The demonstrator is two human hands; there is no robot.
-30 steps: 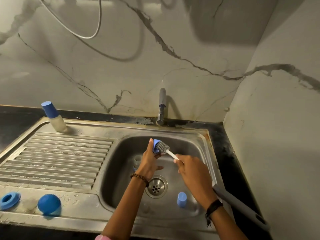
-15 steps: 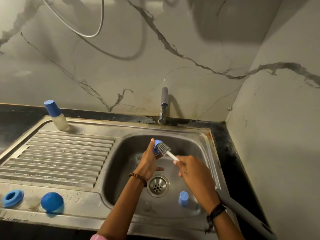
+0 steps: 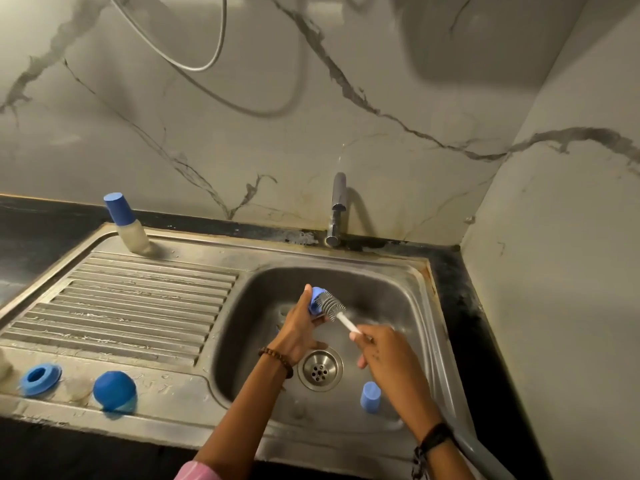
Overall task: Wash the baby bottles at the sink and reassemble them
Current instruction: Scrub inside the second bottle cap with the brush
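Over the steel sink basin (image 3: 398, 292), my left hand (image 3: 298, 329) grips a small blue bottle part (image 3: 317, 299). My right hand (image 3: 384, 355) holds the white handle of a small grey bristle brush (image 3: 331, 305), whose head touches the blue part. A blue cap (image 3: 370, 397) stands on the basin floor near the drain (image 3: 320, 368). A blue ring (image 3: 38, 375) and a blue dome cap (image 3: 114, 389) lie on the sink's front ledge. An assembled bottle with a blue cap (image 3: 126, 225) stands at the back left of the drainboard.
The tap (image 3: 336, 209) rises behind the basin, with no water visible. The ribbed drainboard (image 3: 131, 306) lies to the left. A grey handle (image 3: 485, 455) rests on the basin's right edge by my right wrist. Marble walls close in behind and at the right.
My right hand and the brush shifted slightly against the blue part, as in scrubbing. The left hand keeps the same hold. The camera view moved a little.
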